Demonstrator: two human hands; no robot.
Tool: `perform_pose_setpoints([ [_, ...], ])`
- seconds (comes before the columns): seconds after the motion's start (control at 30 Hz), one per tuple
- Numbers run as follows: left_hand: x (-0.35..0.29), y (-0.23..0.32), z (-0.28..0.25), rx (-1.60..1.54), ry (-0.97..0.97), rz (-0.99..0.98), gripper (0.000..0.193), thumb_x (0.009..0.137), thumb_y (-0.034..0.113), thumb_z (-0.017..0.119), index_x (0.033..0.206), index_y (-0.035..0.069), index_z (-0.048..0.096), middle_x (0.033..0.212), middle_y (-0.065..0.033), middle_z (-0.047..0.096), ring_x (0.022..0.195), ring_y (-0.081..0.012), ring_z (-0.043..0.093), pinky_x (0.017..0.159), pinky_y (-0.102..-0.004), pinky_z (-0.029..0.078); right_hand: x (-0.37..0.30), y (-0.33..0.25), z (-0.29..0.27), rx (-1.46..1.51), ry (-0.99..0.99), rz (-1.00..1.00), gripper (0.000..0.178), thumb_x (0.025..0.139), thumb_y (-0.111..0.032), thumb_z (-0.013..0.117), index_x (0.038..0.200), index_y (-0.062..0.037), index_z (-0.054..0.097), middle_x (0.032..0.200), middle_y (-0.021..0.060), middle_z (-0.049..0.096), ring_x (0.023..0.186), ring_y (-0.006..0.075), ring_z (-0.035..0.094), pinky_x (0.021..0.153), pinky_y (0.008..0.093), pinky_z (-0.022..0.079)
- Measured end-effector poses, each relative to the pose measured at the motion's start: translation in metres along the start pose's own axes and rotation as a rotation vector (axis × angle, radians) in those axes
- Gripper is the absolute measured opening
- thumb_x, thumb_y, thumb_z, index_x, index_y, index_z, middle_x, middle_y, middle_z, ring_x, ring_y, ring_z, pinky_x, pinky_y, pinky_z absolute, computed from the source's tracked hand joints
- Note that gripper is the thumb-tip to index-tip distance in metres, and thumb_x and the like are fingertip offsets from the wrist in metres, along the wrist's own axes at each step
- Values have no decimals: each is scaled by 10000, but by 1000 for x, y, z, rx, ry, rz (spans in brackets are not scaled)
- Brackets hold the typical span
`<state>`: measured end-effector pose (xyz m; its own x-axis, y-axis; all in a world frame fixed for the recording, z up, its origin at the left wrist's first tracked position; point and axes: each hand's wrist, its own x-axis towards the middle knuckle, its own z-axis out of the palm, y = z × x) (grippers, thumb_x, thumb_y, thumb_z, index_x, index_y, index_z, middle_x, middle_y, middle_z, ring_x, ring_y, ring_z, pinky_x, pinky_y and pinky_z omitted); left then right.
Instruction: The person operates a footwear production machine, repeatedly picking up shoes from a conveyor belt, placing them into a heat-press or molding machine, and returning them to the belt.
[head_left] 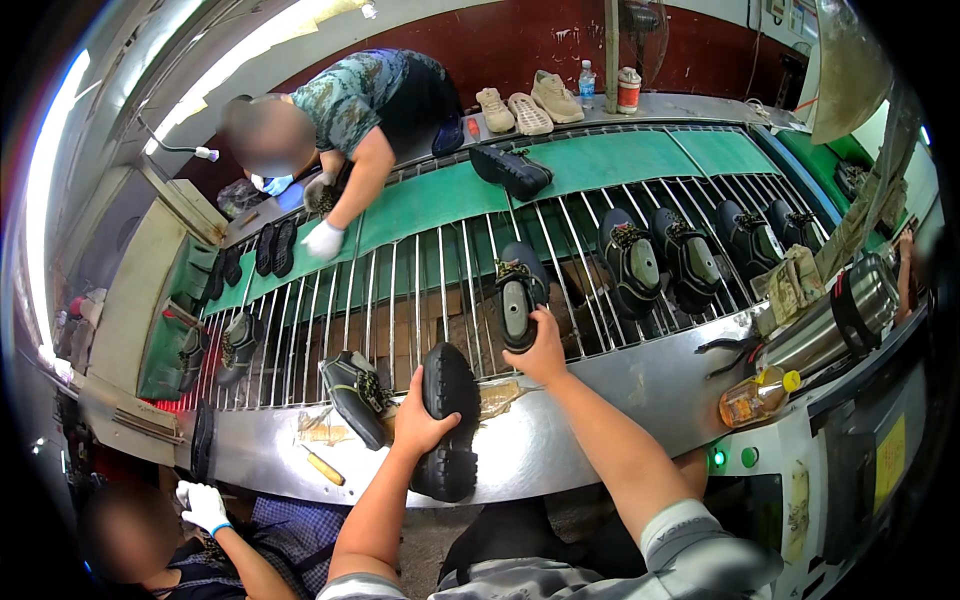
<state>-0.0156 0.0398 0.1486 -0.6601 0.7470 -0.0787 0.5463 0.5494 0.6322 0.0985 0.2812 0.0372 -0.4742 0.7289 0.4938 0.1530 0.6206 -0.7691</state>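
My left hand [420,422] is closed around a black shoe [452,385] above the metal ledge, its thick treaded sole turned partly toward me. My right hand [538,350] grips the heel end of another black shoe [517,265], whose toe points away over the metal-bar rack [440,285]. A grey shoe form shows inside that shoe's opening. Left of my left hand, a dark laced shoe [352,392] rests tilted on the ledge's edge. A yellow-handled tool [324,468] lies nearby on the ledge [265,440].
Several dark shoes [628,258] stand on the rack to the right; one shoe [510,170] lies on the green belt [590,165]. Across it a co-worker's gloved hand [323,240] reaches over. Another person's gloved hand [205,505] is lower left. A steel flask [860,300] and bottle [757,398] stand right.
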Motion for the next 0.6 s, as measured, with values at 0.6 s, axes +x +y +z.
perform_pose_setpoints([
  [0.6,-46,44,49,-82,6,99,1062,622,318,816,1473,3,263,1361,-256,491,1246,-378,501,1034,-406,400,-140,-10,-138,191,-63,436,553,787,-70,681,1301,-63,476,1054,108,631,936,197,626,864,314,509],
])
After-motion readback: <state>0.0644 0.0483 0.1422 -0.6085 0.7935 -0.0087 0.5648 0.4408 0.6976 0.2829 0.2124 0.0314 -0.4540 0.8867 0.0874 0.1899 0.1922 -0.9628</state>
